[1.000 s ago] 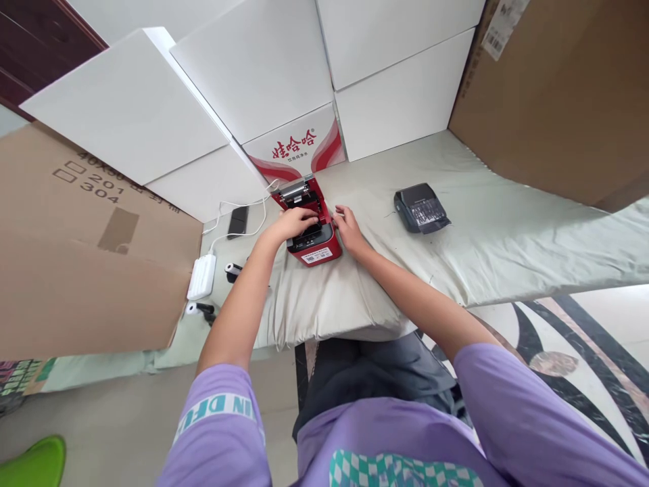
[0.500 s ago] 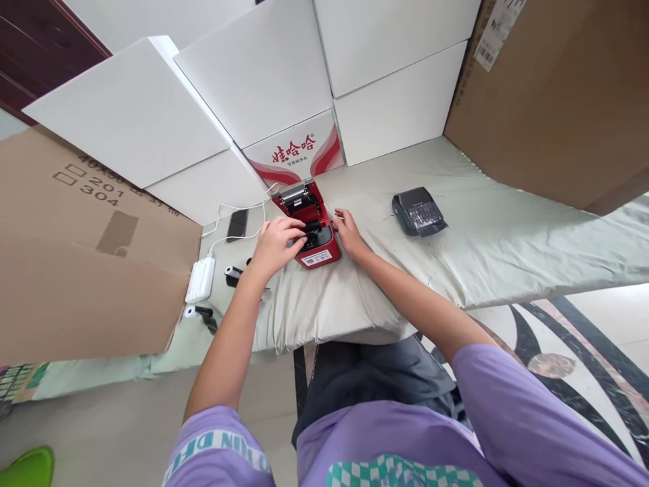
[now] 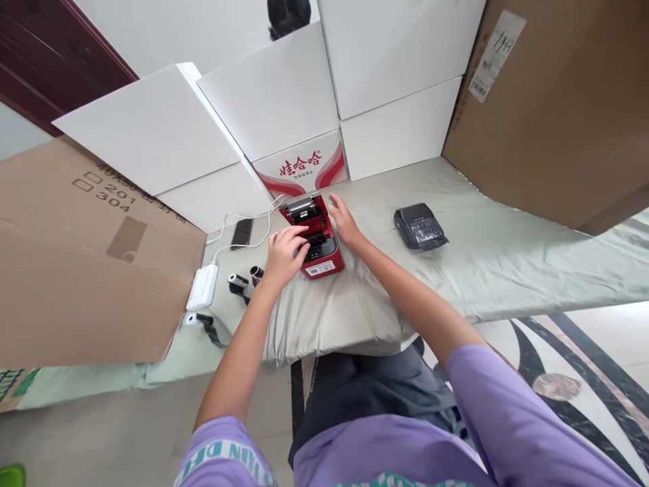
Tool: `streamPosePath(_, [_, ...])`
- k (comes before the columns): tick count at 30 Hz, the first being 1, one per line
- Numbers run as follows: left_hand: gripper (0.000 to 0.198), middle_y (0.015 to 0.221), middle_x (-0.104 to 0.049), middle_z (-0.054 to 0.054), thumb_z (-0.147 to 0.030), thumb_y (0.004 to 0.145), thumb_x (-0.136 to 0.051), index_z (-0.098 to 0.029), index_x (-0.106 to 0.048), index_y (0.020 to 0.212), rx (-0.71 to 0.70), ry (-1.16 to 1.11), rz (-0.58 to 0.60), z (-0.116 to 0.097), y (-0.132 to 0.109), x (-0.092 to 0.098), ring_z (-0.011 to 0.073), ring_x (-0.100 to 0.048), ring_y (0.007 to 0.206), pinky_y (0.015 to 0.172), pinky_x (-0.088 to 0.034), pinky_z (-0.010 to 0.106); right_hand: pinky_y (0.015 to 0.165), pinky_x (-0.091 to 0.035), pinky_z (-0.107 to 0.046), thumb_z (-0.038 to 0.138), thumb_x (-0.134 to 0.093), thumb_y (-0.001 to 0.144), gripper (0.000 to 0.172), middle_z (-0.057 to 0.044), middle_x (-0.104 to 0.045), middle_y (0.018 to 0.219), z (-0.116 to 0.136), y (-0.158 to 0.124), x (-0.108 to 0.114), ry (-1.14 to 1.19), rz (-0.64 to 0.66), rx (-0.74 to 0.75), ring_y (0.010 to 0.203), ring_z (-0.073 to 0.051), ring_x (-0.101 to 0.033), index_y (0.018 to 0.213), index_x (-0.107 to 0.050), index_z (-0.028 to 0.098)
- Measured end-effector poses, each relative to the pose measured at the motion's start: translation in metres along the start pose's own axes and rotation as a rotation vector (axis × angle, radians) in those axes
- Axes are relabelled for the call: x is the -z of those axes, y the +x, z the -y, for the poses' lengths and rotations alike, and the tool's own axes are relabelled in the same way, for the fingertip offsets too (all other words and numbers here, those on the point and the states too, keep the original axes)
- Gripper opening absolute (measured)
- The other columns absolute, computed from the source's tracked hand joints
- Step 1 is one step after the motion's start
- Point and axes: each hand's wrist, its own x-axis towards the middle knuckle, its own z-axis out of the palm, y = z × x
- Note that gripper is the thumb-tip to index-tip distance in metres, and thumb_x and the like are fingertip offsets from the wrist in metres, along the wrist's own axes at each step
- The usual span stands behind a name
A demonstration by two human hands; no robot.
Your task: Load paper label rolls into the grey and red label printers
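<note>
One loose left hand flanks the printer at eight o'clock, one spread right hand at two; bumping could drop the lid.

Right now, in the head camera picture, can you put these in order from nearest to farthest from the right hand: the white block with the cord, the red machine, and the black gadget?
1. Red machine: just to the left of the right hand.
2. Black gadget: off to the right.
3. White block: far over on the left, beside the cardboard box.
</note>
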Motion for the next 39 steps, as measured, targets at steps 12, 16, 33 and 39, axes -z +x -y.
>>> streamPosePath(12, [0.023, 0.144, -0.072, 0.009, -0.039, 0.104, -0.054, -0.026, -0.072, 0.095, 0.052, -0.045, -0.179, 0.001, -0.001, -0.014, 0.0320, -0.057, 0.140, 0.121, -0.036, 0.052, 0.125, -0.043, -0.048, 0.069, -0.062, 0.086, 0.048, -0.010, -0.076, 0.119, 0.013, -0.006, -0.016, 0.062, 0.086, -0.008, 0.131, -0.031, -0.064, 0.079, -0.071, 0.022])
streamPosePath(16, [0.027, 0.148, -0.070, 0.008, -0.043, 0.104, -0.053, -0.028, -0.074, 0.095, 0.053, -0.043, -0.187, -0.001, -0.016, -0.018, 0.0338, -0.051, 0.146, 0.127, -0.030, 0.056, 0.128, -0.041, -0.049, 0.043, -0.069, 0.069, 0.047, -0.008, -0.070, 0.144, -0.001, -0.025, -0.008, 0.148, 0.051, -0.117, 0.144, -0.032, -0.058, 0.112, -0.071, 0.025])
streamPosePath(33, [0.069, 0.142, -0.074, 0.008, -0.045, 0.086, -0.051, -0.023, -0.057, 0.150, 0.750, -0.961, -0.232, 0.044, -0.002, -0.074, 0.0219, -0.073, 0.126, 0.100, -0.062, 0.034, 0.129, -0.044, -0.051, 0.038, -0.066, 0.068, 0.066, -0.004, -0.068, 0.150, -0.006, -0.037, -0.003, 0.217, 0.105, -0.246, 0.145, -0.030, -0.059, 0.133, -0.060, 0.028])
streamPosePath(39, [0.071, 0.149, -0.071, 0.009, -0.041, 0.087, -0.051, -0.019, -0.054, 0.154, 0.787, -0.982, -0.229, 0.037, -0.001, -0.069, 0.0222, -0.071, 0.132, 0.101, -0.062, 0.032, 0.127, -0.045, -0.051, 0.034, -0.065, 0.063, 0.070, -0.004, -0.070, 0.148, -0.008, -0.032, -0.002, 0.208, 0.132, -0.254, 0.141, -0.031, -0.061, 0.133, -0.060, 0.027])
